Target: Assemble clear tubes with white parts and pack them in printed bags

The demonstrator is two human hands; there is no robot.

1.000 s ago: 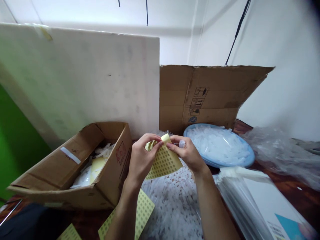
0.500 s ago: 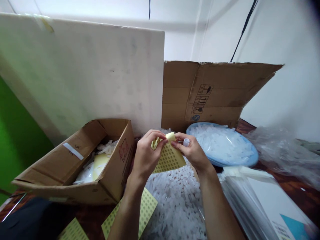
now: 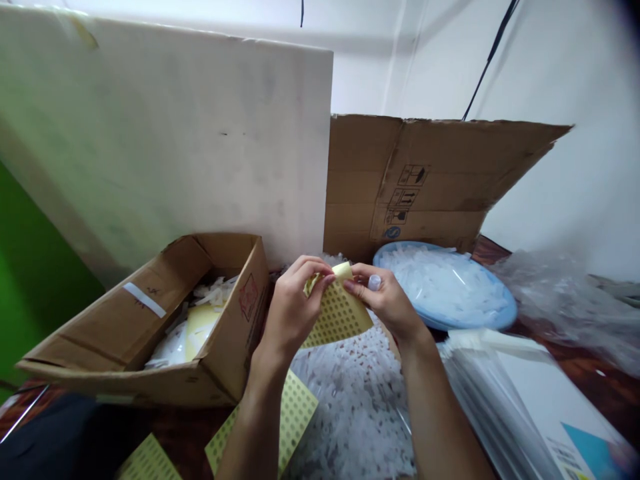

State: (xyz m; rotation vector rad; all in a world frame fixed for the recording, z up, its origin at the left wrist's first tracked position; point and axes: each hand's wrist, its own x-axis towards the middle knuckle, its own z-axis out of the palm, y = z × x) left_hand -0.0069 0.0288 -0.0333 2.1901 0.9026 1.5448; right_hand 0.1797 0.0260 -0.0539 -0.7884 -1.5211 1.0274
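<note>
A yellow sticker sheet (image 3: 341, 317) with rows of small round dots hangs between my two hands, its top edge curled over. My left hand (image 3: 300, 297) pinches the sheet's upper left part between thumb and fingers. My right hand (image 3: 385, 297) has thumb and forefinger at the curled edge. A small translucent plastic tube (image 3: 374, 283) pokes out of the curled fingers of that same hand. Below the hands spreads a heap of small whitish translucent pieces (image 3: 345, 407). Another dotted yellow sheet (image 3: 295, 413) lies partly under my left forearm.
At left stands an open cardboard box (image 3: 225, 357) with white scraps inside. A blue basin (image 3: 505, 320) full of translucent plastic pieces sits at back right. Nearer lie stacked plastic-sleeved packs (image 3: 530, 393). Crumpled clear plastic (image 3: 560, 300) is far right. A cardboard panel (image 3: 440, 173) stands behind.
The view has shifted slightly. Both hands keep nearly the same pose on the curled sticker sheet, and the small tube stays in my right hand.
</note>
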